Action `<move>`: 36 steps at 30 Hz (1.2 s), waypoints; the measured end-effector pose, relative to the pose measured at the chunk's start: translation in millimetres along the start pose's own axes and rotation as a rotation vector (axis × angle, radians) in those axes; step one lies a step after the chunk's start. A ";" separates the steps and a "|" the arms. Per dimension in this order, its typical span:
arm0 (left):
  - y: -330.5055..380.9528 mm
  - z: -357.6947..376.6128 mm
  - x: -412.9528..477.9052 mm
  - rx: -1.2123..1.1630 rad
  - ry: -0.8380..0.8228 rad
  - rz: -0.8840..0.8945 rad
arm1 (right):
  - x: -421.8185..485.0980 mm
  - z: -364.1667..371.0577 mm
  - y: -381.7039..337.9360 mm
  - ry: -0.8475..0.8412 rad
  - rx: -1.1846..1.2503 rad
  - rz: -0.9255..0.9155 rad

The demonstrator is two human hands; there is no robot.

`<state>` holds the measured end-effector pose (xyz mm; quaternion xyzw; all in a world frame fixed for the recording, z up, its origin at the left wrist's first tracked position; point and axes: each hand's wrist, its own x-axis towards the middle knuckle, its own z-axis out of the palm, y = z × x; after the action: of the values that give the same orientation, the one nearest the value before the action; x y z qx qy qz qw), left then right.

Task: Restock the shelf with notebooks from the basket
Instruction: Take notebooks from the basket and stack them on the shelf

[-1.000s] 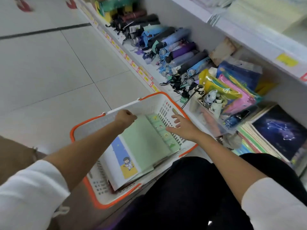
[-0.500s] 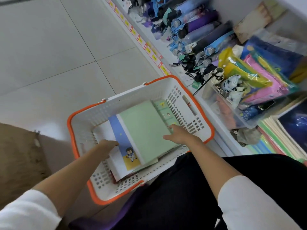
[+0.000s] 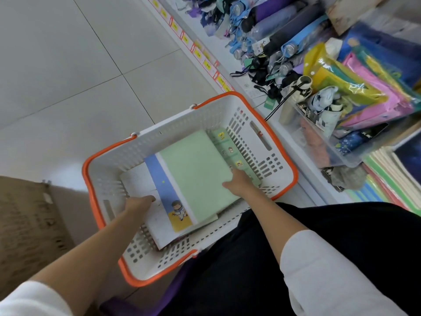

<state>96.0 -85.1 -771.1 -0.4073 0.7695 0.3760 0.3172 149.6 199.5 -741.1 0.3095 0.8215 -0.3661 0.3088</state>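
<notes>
A white basket with an orange rim (image 3: 287, 156) sits on the floor in front of my knees. Inside lies a stack of notebooks: a plain green notebook (image 3: 196, 169) on top, and under it a white notebook with a blue strip and an astronaut picture (image 3: 169, 201). My right hand (image 3: 239, 184) grips the right edge of the green notebook, thumb on the cover. At the stack's left edge my left hand (image 3: 140, 202) has its fingertips tucked in. The low shelf (image 3: 303, 176) runs along the right, with shelved notebooks (image 3: 387, 179) at its near end.
On the shelf beyond the notebooks stand a clear bin (image 3: 319, 144) of small items, colourful plastic pouches (image 3: 364, 87) and several folded umbrellas (image 3: 284, 30). Yellow price tags (image 3: 208, 65) line the shelf edge. A brown cardboard box (image 3: 27, 224) sits at the left on the tiled floor.
My left hand left the basket's far rim and came down to the stack's left edge. My right hand slid onto the green notebook's right edge. The view tilted down toward the basket.
</notes>
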 end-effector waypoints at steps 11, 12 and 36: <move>-14.8 -13.1 14.5 -0.359 -0.209 0.123 | -8.1 21.2 -13.9 -0.166 0.069 -0.134; -14.4 -12.6 16.4 -0.329 -0.227 0.133 | -9.2 26.5 -17.5 -0.166 0.018 -0.149; 34.4 21.7 -25.7 -0.170 -0.412 -0.037 | -26.7 18.7 -27.2 -0.091 0.286 -0.035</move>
<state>82.2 -43.7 -750.9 -0.3613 0.6463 0.5089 0.4390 151.3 162.5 -720.5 0.3191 0.7513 -0.4983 0.2923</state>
